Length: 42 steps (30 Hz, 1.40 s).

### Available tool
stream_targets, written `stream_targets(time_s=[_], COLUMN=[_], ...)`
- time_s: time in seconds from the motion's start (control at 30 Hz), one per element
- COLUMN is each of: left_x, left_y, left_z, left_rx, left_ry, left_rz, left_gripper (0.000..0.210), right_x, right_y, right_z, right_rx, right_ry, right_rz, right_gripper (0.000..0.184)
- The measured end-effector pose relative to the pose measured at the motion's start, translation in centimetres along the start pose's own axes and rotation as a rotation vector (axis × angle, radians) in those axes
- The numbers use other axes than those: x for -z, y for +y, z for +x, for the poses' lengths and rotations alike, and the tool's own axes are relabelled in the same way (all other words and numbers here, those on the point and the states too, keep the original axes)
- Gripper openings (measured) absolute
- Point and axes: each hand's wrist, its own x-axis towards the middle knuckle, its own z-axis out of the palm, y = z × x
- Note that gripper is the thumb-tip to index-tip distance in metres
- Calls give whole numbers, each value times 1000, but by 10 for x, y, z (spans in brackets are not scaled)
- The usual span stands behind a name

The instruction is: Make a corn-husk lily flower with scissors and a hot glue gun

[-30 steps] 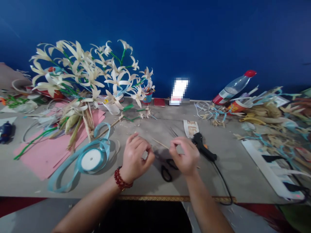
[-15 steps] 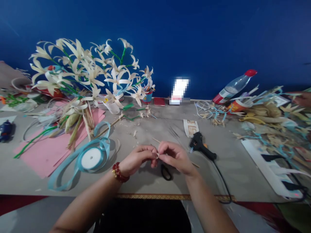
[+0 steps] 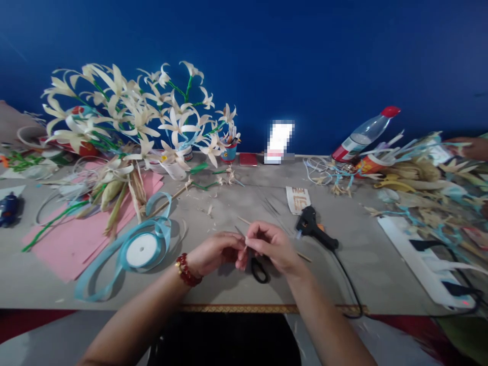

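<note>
Two hands meet over a pale scrap at the table's middle.
The blue cup [image 3: 229,153] holds pens; the red cup [image 3: 372,163], pale sticks; the white cup [image 3: 176,169] stands under pale flowers [image 3: 143,118], its contents unclear. The right hand [image 3: 271,246] pinches the scrap [image 3: 246,241] between thumb and finger; the left hand [image 3: 225,248] has its fingertips drawn close beside it, whether gripping I cannot tell. The scrap is small and cream-coloured, its shape mostly hidden, just beyond the scissors' [image 3: 261,278] handle.
</note>
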Motion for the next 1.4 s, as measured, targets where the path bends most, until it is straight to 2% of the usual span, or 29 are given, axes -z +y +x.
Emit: stream_targets(time_s=[0.1, 0.2, 0.3, 0.37, 0.5, 0.6, 0.73, 0.9, 1.0, 1.13, 1.4], left_x=[-1, -2, -3, -4, -3, -3, -2, -1, -1, -1, -3], left_y=[1, 0, -2, -3, -3, -4, -6, -7, -7, -6, -5], left_z=[-2, -5, -4, -3, 1, 2, 1, 0, 0, 0, 0], left_rx=[-181, -455, -642, -688, -649, -550, -444, -411, -403, -393, -374], left_ry=[168, 306, 365, 394, 309, 236, 196, 220, 224, 217, 176], left_rz=[379, 757, 930, 954, 793, 561, 313, 207, 153, 91, -40], left_gripper=[21, 12, 25, 28, 4, 11, 13, 13, 12, 13, 10], right_x=[4, 5, 2, 1, 1, 3, 7, 4, 2, 3, 6], right_y=[2, 3, 2, 2, 3, 4, 4, 1, -1, -2, -2], right_z=[4, 7, 7, 7, 7, 5, 1, -1, -2, -1, 1], right_rx=[-20, -71, -97, -108, -128, -81, 111, 425, 525, 679, 797], right_ry=[176, 216, 212, 208, 213, 218, 278, 182, 136, 156, 152], right_rz=[61, 154, 215, 245, 231, 153, -140, -435, -579, -745, -820], right_gripper=[21, 27, 30, 30, 29, 28, 12, 20, 12, 17, 23])
